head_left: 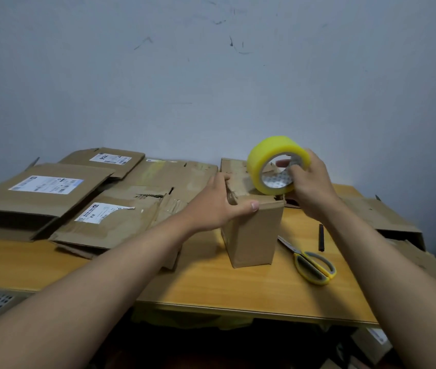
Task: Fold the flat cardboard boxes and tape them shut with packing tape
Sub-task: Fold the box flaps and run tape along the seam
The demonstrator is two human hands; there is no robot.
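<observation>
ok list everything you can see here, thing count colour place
standing box: 1, brown, mid table, top flaps folded
tape roll: 1, yellow, held above the box top
flat boxes: several, brown, some with white labels, overlapping on the table's left
more cardboard: brown, at the table's right edge
scissors: 1, yellow and grey handles, right of the box
dark stick: 1, black, beyond the scissors
table: 1, wood
wall: grey, scuffed
left hand: grip on the box's top left edge
right hand: grip through the tape roll's core
</observation>
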